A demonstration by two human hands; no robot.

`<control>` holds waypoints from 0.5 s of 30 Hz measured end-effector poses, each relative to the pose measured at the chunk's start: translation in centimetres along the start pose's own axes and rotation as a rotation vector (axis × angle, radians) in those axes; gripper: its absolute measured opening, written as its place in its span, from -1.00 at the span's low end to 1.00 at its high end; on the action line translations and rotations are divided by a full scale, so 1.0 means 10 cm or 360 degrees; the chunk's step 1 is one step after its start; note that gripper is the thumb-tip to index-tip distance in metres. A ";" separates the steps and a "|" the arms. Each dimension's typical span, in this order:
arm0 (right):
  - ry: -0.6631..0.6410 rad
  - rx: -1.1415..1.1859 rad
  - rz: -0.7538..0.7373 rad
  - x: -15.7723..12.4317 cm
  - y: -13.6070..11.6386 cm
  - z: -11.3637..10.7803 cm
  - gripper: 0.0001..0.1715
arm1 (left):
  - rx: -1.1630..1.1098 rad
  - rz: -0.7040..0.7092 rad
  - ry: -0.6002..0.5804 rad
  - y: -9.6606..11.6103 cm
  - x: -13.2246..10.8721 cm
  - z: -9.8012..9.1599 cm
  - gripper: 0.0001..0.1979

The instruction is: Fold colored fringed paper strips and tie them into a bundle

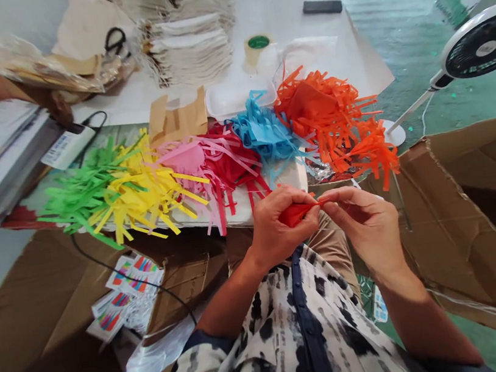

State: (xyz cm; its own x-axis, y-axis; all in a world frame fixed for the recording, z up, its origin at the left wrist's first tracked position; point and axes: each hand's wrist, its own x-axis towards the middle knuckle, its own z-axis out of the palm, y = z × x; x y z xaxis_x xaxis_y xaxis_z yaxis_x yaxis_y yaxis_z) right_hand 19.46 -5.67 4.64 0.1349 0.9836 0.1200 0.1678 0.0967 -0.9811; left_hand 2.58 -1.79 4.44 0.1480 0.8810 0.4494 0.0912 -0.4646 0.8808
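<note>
My left hand point(276, 222) is closed around a small bundle of red-orange paper strips point(293, 213), held just above my lap. My right hand point(364, 222) pinches the bundle's right end between thumb and fingertips. Just beyond both hands, heaps of cut paper strips lie in a row on the low table: green point(80, 194), yellow point(138, 192), pink point(188, 157), red point(233, 163), blue point(265, 131) and orange point(335, 118).
A roll of tape point(257, 48), stacks of cream cloth bags point(190, 52), scissors point(116, 41) and a dark phone point(322, 7) lie farther back. A white fan point(480, 45) stands at right. Flattened cardboard point(474, 222) surrounds me; printed packets point(126, 289) lie at left.
</note>
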 end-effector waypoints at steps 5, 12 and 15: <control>0.0008 -0.0108 -0.0042 -0.03 0.03 0.01 -0.88 | 0.0053 -0.0002 -0.0002 -0.03 -0.02 0.03 -0.95; 0.0036 -0.0145 -0.0081 -0.04 -0.01 -0.05 -0.91 | -0.0030 -0.0041 -0.0089 -0.03 -0.03 0.01 -0.91; 0.0045 -0.0142 -0.0136 -0.04 -0.06 -0.05 -0.92 | -0.0009 0.0034 -0.0032 -0.03 -0.02 0.00 -0.93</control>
State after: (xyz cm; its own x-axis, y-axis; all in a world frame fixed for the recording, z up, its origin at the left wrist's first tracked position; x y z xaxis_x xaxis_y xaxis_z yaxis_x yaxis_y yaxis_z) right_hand 19.84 -6.18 5.24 0.1435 0.9675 0.2084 0.2662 0.1651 -0.9497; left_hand 2.56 -1.81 4.04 0.1693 0.8689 0.4652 0.0823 -0.4829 0.8718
